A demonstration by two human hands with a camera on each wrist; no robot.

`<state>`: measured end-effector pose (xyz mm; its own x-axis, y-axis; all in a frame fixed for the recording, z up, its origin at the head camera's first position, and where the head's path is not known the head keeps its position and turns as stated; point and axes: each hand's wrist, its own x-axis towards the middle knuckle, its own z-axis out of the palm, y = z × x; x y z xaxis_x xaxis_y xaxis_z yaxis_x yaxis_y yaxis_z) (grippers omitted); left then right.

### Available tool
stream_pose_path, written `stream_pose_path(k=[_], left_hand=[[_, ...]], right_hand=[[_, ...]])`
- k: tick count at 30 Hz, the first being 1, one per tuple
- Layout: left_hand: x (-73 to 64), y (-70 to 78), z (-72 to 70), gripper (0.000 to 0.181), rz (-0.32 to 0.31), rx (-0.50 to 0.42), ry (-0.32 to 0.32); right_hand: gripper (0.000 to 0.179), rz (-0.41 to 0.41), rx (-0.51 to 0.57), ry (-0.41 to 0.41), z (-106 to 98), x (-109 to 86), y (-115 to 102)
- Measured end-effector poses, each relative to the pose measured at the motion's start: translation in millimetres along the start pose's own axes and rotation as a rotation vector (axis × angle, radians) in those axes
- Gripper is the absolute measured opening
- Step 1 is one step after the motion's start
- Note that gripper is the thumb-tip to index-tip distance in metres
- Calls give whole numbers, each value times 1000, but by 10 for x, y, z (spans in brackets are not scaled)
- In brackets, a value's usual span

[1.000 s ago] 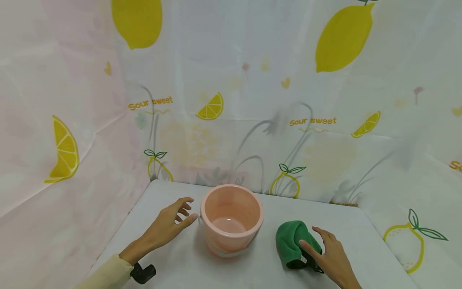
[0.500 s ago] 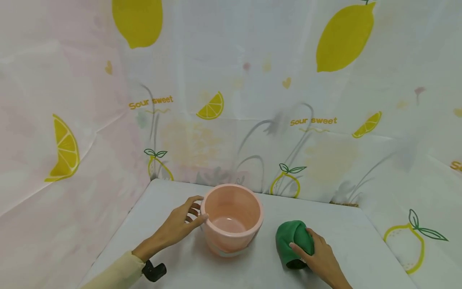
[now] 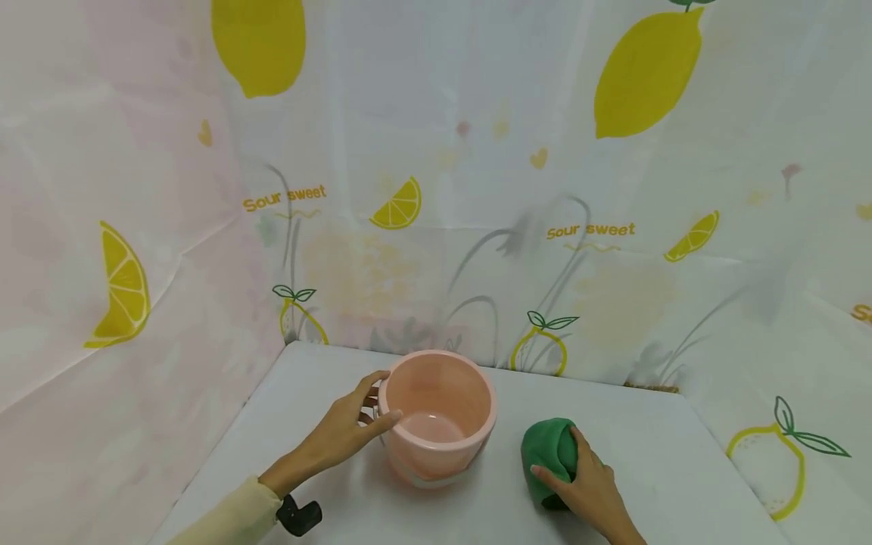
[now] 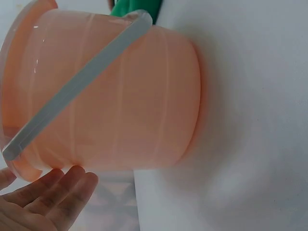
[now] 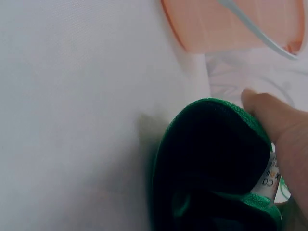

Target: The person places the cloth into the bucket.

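Note:
A pink plastic bucket stands upright on the white table, its pale handle hanging down against the outer wall. My left hand holds the bucket's left side, thumb over the rim and the other fingers against the outside below it, as the left wrist view shows. To the right lies a bunched, folded green cloth with a fuzzy edge, a dark hollow and a white printed label. My right hand grips this cloth from the right, thumb in front and fingers over the top.
Lemon-print sheets hang behind and at both sides of the white table. A black device sits under the left wrist, beside a cream sleeve.
My left hand has moved right onto the bucket's rim. My right hand has moved left and closed round the green cloth. Bucket and cloth stay about where they were.

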<state>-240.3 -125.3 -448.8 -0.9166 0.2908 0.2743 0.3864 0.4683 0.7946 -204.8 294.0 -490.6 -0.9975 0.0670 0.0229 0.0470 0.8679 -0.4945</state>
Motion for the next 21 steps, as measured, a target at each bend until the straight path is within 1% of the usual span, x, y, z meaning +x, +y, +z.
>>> stream_pose_path(k=[5,8,13,18,21], left_hand=[[-7,-20,16,72,-6,-3,-5],[-5,-29,17,71,-4,-2,-3],[9,-40,6,70,5,1,-5],[2,-39,0,70,-6,-17,-9],[0,-44,0,70,-20,-36,-11]], right_hand=[[123,48,-2,-22,7,0,1],[123,50,-14,-29,12,-1,-3],[120,2,-14,-20,32,2,3],[118,-96,-56,42,42,-2,32],[113,-132,-71,80,45,5,58]])
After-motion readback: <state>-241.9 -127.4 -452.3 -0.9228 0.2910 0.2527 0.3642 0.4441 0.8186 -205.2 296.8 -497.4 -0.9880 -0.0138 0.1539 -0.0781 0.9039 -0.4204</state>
